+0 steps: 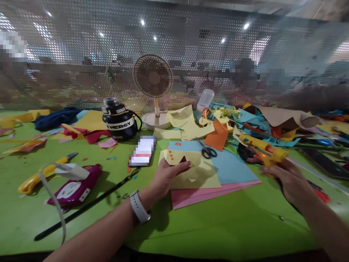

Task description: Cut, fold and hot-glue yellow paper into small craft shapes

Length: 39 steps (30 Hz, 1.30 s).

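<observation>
My left hand (167, 176), with a pale watch strap at the wrist, is closed in a pinch over the sheets. A small dark red paper piece (183, 159) shows at its thumb and fingertips. My right hand (283, 178) grips a yellow glue gun (261, 148), blurred and pointing left above the table. Under my left hand lies a pale yellow sheet (201, 178) with small orange-red squares, on top of a light blue sheet (237, 169) and a pink sheet (188, 198). Black-handled scissors (209, 152) rest on the sheets' far edge.
A phone (142, 151), a black bottle (120, 125) and a fan (153, 78) stand or lie beyond the left hand. Paper scraps (191, 122) cover the back of the green table (207, 233). At left are a purple device (76, 185) and a yellow-handled tool (46, 173).
</observation>
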Tool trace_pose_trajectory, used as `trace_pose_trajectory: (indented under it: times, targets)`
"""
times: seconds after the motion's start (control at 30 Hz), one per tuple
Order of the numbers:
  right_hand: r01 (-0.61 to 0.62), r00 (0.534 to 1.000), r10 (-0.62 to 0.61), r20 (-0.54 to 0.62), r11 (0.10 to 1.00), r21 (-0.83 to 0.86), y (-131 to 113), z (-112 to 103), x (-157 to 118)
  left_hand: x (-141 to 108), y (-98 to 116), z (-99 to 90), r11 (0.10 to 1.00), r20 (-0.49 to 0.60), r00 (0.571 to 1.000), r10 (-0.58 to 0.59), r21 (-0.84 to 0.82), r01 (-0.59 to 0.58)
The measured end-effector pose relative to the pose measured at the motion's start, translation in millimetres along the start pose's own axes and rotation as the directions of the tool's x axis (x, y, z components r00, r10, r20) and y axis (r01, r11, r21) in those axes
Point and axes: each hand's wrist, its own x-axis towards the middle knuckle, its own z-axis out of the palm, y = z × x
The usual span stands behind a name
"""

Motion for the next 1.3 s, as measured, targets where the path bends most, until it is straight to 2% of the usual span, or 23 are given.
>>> trace_pose_trajectory:
  times: [0.03, 0.1, 0.17, 0.3, 0.5, 0.6, 1.17, 1.3]
  targets:
    - [-0.007, 0.998, 0.002, 0.062, 0.996, 0.084, -9, 9, 3, 1, 0, -0.5, 1.000, -0.009, 1.000, 0.004, 0.009, -0.004]
    - [-0.126, 0.983, 0.066, 0.170, 0.918, 0.375, -31, 26, 8, 2, -1, -2.2, 1.000, -0.020, 1.000, 0.012, 0.025, -0.012]
    - [-0.204, 0.961, 0.078, 0.264, 0.845, 0.493, -53, 41, 10, 3, -2, -4.4, 0.999, -0.015, 1.000, 0.023, 0.032, -0.023]
    - [-0.225, 0.912, 0.015, 0.410, 0.854, 0.469, -82, 59, 5, 5, -2, -6.7, 0.999, -0.004, 0.999, 0.033, 0.005, -0.033]
    - [-0.231, 0.846, -0.040, 0.532, 0.871, 0.433, -84, 71, -7, 3, -1, -2.5, 0.999, -0.011, 0.999, 0.031, 0.010, -0.031]
    - [-0.245, 0.829, -0.045, 0.557, 0.866, 0.436, -82, 75, -9, 2, 0, -0.4, 0.999, -0.007, 1.000, 0.028, 0.023, -0.028]
    - [-0.224, 0.831, -0.050, 0.554, 0.881, 0.416, -77, 78, -11, 1, -2, -0.1, 0.997, -0.036, 0.997, 0.064, 0.053, -0.062]
    - [-0.217, 0.839, -0.045, 0.543, 0.887, 0.408, -78, 77, -12, 2, -2, -1.0, 0.997, -0.012, 0.998, 0.063, 0.053, -0.062]
